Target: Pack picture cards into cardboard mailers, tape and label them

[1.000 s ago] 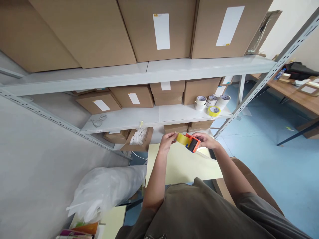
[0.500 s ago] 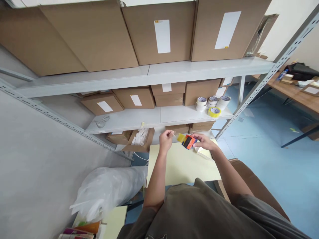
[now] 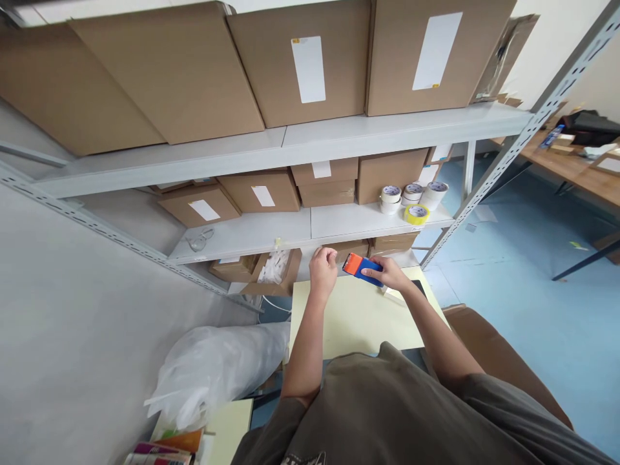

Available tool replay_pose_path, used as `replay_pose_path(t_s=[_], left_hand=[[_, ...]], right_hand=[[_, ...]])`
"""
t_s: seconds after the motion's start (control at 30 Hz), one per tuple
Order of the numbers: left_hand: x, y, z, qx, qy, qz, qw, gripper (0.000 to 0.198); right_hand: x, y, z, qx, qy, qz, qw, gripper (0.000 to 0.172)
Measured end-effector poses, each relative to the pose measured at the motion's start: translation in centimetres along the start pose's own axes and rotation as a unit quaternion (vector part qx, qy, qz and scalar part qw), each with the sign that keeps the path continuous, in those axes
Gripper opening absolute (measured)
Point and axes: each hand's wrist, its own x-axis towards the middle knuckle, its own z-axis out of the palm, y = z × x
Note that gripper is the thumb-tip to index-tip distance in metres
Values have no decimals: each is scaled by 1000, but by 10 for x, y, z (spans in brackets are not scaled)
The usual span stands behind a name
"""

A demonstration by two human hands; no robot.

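Note:
My right hand (image 3: 390, 276) grips an orange and blue tape dispenser (image 3: 361, 265) above the far edge of a pale yellow table (image 3: 358, 316). The dispenser's blue side faces up and its orange end points left. My left hand (image 3: 323, 268) is closed in a pinch just left of the dispenser, at its orange end. What the fingers pinch is too small to name. Both hands hover in front of the lower shelf of a grey metal rack (image 3: 300, 229).
Cardboard boxes (image 3: 261, 190) fill the rack's shelves. Several tape rolls (image 3: 411, 197) stand at the right end of the middle shelf. A white plastic bag (image 3: 213, 371) lies on the floor at left. A brown chair (image 3: 498, 361) is at right, a wooden desk (image 3: 576, 165) far right.
The dispenser has turned over: its yellow tape roll no longer shows and the blue side faces up. Both hands moved slightly up and toward the shelf, staying close together.

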Motion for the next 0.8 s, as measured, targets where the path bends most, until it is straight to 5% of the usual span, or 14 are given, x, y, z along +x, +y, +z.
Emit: replay_pose_path(t_s=[0.43, 0.8], left_hand=[[8, 13, -15, 7, -11, 12, 1000, 19], [11, 7, -10, 48, 0, 11, 999, 21]], right_hand=[[-4, 22, 7, -5, 4, 17, 1000, 55], [-5, 16, 11, -49, 24, 16, 998, 56]])
